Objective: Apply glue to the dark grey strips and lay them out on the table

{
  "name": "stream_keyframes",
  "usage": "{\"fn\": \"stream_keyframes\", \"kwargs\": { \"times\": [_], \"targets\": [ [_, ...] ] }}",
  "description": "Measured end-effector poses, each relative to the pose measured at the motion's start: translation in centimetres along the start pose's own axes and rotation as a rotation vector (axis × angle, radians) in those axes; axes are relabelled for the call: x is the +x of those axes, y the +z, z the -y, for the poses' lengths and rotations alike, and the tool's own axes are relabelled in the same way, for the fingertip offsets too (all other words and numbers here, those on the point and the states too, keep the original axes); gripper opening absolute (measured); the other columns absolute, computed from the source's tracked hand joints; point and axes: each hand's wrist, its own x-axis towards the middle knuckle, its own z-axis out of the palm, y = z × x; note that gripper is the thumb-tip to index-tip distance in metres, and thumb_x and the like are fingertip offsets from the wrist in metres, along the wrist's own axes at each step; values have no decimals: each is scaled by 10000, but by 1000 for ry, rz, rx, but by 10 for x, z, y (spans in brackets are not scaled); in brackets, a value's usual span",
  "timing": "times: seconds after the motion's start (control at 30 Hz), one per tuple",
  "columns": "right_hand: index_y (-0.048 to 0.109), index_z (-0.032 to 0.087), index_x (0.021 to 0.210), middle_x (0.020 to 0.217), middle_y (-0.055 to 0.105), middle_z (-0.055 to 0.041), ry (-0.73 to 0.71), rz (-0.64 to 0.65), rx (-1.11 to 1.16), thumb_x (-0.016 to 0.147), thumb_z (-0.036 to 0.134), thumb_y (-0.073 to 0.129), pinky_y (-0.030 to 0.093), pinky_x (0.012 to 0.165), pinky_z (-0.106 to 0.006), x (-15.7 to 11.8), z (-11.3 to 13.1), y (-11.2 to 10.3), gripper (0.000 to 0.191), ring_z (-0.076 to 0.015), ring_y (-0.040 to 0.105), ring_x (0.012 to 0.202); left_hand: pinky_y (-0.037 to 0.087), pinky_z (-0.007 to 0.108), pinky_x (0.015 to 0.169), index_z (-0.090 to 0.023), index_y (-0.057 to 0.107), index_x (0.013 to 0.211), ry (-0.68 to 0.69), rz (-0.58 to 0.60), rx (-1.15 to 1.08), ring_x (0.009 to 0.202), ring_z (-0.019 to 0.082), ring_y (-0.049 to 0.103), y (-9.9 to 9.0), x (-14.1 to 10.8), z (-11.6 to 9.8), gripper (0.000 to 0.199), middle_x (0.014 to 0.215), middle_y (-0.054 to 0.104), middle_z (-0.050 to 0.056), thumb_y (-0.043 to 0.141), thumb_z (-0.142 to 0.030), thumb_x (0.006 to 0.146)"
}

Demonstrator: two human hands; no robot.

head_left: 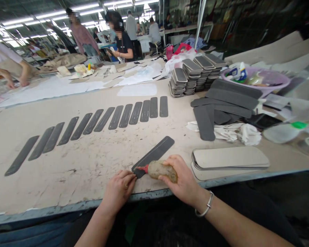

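No words, brand, number or sign can be read here. The nearest thing to print is on a blue and white packet (238, 72) in a purple basin (279, 85), well beyond the fingers of the right hand (179, 176) and off to their right; its markings are too small and blurred to make out as letters. The bottle (161, 171) gripped in those right fingers shows brownish blotches, with no legible label. On the dark strip (154, 152) touched by the fingertips of the left hand (120, 187), a pale line shows, not readable as writing.
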Motion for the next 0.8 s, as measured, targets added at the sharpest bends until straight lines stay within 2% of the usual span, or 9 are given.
{"fn": "stream_keyframes", "kwargs": {
  "times": [0.2,0.4,0.6,0.8],
  "targets": [
    [471,209,1080,1029,483,-74,34,84,51,806,166,614,445,885,-389,-1,1,0,312,-218,478,999,509,284,739,-193,681,870,8,-20,-9,800,160,607,2,-2,2,236,901,663,48,458,-267,889],
    [474,206,1061,1021,478,-66,57,122,14,804,155,622,432,882,-377,-5,3,-14,301,-207,475,984,503,286,757,-201,680,883,-11,6,-20,827,163,600,4,-3,4,239,912,653,50,464,-301,886],
    [475,214,1036,995,492,-57,81,-10,-134,802,152,618,438,846,-373,-4,-13,-40,282,-210,485,948,499,287,749,-211,674,854,-64,-12,15,824,170,612,4,0,0,246,901,643,41,490,-374,867],
    [488,198,1035,993,498,-70,121,-203,-326,780,163,647,440,865,-395,3,-41,-63,302,-231,491,965,492,273,731,-216,662,850,-116,46,51,806,162,614,6,3,-1,260,908,624,37,468,-388,869]
  ]
}}
